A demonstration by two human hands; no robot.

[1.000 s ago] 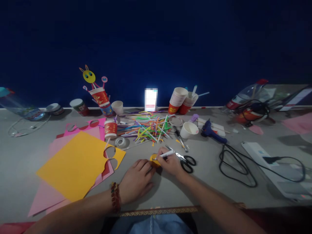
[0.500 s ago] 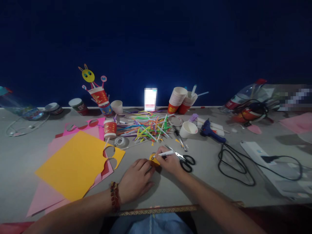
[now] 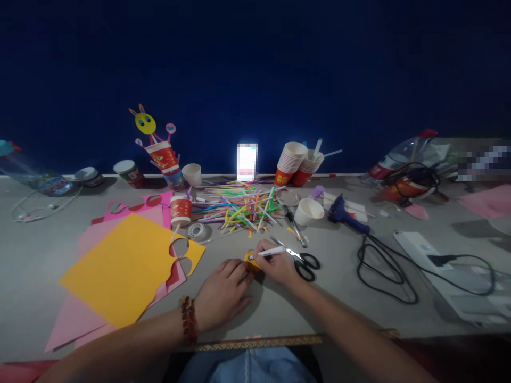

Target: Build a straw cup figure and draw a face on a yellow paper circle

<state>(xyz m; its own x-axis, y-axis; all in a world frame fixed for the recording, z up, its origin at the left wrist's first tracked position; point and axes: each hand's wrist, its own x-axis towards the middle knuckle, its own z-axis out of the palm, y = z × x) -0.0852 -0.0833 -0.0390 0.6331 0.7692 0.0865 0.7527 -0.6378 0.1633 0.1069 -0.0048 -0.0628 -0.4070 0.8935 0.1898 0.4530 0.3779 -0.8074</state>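
- Two bare hands at work in the head view, close together at the near middle of a grey table (image 3: 279, 319).
- Right hand (image 3: 279, 264) closed around a white marker (image 3: 272, 251), tip leftward, down at a small yellow-orange paper piece (image 3: 252, 264).
- Paper piece on the table between both hands, partly covered by fingers; dark marks near the marker tip, too small to make out.
- Left hand (image 3: 224, 291) palm down, fingers close together, fingertips at the left edge of the piece; cannot tell whether pinching or merely pressing.
- Beaded bracelet (image 3: 187, 319) around the left wrist.
- Just right of the right hand, scissors (image 3: 296, 255) with black handles, flat on the table.
- Left of the hands, a large orange sheet (image 3: 120, 271) with round cut-outs at one corner, on top of pink sheets (image 3: 72, 324).
- Beyond the hands, a heap of coloured sticks (image 3: 251, 207), with a tape roll (image 3: 203, 232) and a red paper cup (image 3: 181, 211) to its left and a white cup (image 3: 308, 213) to its right.
- Farther right, a blue glue gun (image 3: 343, 214), near a white power strip (image 3: 419, 247).
- At the back left, a cup figure (image 3: 163, 157) topped by a yellow face, tilted.
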